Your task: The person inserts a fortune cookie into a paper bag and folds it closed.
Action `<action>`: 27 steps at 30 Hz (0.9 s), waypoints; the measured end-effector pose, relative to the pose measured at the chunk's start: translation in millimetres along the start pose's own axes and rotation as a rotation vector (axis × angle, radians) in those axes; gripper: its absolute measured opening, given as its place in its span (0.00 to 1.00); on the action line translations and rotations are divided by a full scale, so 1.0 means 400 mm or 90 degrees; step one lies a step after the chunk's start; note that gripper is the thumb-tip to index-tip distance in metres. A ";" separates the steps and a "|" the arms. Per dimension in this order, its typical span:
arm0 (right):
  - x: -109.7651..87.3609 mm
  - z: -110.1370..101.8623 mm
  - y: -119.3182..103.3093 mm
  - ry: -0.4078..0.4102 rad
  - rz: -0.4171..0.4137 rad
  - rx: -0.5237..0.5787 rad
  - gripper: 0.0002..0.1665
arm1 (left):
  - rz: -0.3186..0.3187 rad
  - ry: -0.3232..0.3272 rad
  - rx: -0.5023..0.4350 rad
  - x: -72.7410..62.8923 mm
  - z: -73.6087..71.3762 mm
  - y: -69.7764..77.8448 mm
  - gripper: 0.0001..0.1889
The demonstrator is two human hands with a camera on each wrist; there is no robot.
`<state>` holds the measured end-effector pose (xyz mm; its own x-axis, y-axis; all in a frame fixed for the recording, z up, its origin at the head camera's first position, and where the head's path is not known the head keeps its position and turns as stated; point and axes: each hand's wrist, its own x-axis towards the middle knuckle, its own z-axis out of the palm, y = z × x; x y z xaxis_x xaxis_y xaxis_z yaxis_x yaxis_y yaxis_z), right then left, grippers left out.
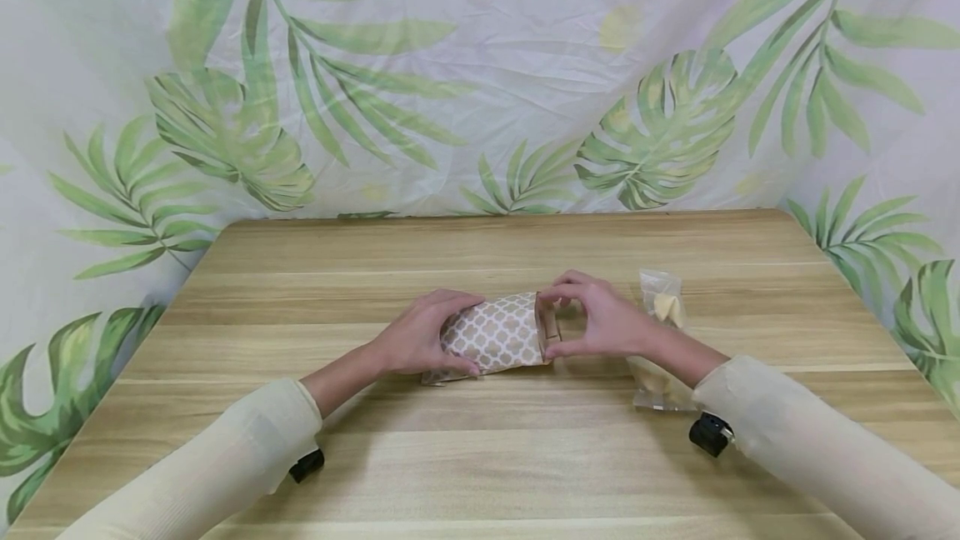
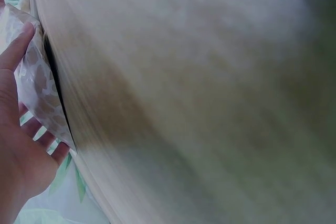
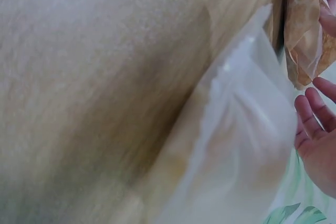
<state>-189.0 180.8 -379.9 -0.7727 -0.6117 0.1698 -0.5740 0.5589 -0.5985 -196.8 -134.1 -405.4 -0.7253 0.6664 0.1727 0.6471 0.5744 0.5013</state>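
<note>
A paper bag [image 1: 495, 330] with a white lattice pattern on tan lies on its side near the middle of the table, its mouth facing right. My left hand [image 1: 416, 332] grips its left end, thumb along the near side and fingers over the far side. At the mouth, my right hand [image 1: 600, 319] holds the rim between a finger at the far edge and the thumb at the near edge. Brown inner paper shows there. In the right wrist view, the bag's corner [image 3: 302, 74] meets a fingertip of the right hand [image 3: 320, 145].
Clear plastic packaging [image 1: 660, 282] with pale yellow pieces lies beyond my right forearm. More of it [image 1: 656, 390] shows on the near side; the arm hides whether it is one packet or two. The wooden table [image 1: 480, 465] ends at a leaf-print cloth [image 1: 525, 107].
</note>
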 end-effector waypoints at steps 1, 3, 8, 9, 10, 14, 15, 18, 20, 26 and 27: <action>0.000 0.000 0.000 -0.001 0.000 -0.003 0.45 | 0.000 0.000 0.001 0.000 0.000 0.000 0.53; 0.003 0.000 -0.001 -0.005 -0.002 -0.001 0.44 | 0.000 -0.001 0.002 0.000 0.000 0.000 0.53; 0.011 -0.002 -0.005 -0.024 0.003 0.023 0.42 | -0.004 -0.004 0.004 0.001 0.001 -0.001 0.53; 0.011 -0.003 -0.006 -0.027 0.008 0.024 0.43 | -0.004 -0.004 0.005 0.001 0.001 -0.001 0.53; 0.012 -0.003 -0.007 -0.030 0.013 0.024 0.43 | -0.005 -0.004 0.005 0.001 0.001 -0.001 0.53; 0.014 -0.001 -0.013 -0.035 0.030 0.023 0.43 | -0.004 -0.003 0.004 0.001 0.001 0.000 0.53; 0.015 0.001 -0.012 -0.035 0.031 0.020 0.43 | -0.003 -0.003 0.003 0.001 0.001 0.000 0.53; 0.017 0.010 -0.012 -0.031 0.033 0.011 0.42 | -0.001 -0.002 0.001 0.002 0.000 0.001 0.53; 0.019 0.017 -0.012 -0.027 0.029 0.004 0.40 | -0.002 -0.002 -0.001 0.002 0.000 0.001 0.53; 0.019 0.033 -0.010 -0.027 0.010 0.003 0.34 | -0.003 -0.002 0.002 0.001 0.000 0.000 0.53; 0.018 0.033 -0.009 -0.028 0.011 0.008 0.34 | -0.003 -0.002 0.003 0.001 0.000 0.000 0.53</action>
<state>-188.9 166.9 -387.0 -0.7700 -0.6256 0.1251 -0.5566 0.5629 -0.6110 -197.2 -133.7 -405.4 -0.7272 0.6655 0.1682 0.6453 0.5793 0.4979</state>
